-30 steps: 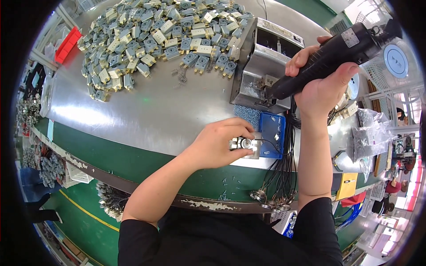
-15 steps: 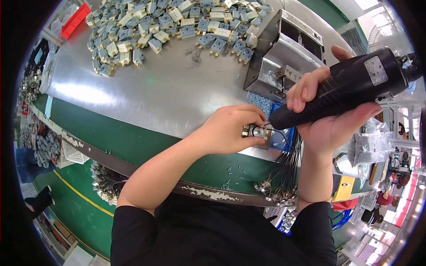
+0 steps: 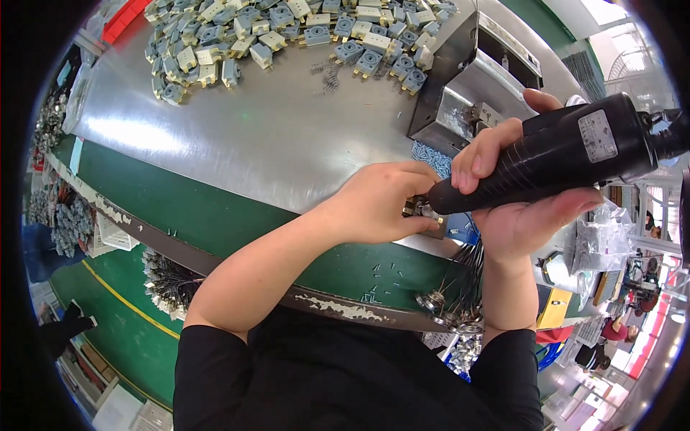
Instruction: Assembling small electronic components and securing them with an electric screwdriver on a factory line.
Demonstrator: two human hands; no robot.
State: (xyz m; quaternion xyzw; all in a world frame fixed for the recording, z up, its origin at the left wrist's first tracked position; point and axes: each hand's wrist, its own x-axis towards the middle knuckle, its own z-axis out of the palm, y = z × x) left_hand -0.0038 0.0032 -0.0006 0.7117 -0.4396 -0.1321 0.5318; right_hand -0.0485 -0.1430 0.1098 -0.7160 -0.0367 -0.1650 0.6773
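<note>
Seemingly steadying small part (image 3: 425, 210), pinched in left hand (image 3: 381, 203); gripping in right hand (image 3: 512, 226) power tool (image 3: 550, 159) aimed toward eight o'clock.

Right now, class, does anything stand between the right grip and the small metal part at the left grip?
Yes: the black handheld tool, held in the right grip, lies between, its nose partly hiding the small metal part in the left grip. I see nothing else between; whether nose and part touch, I cannot tell.

Black tool (image 3: 550, 158), blue tray (image 3: 460, 228), green mat (image 3: 172, 208)
</note>
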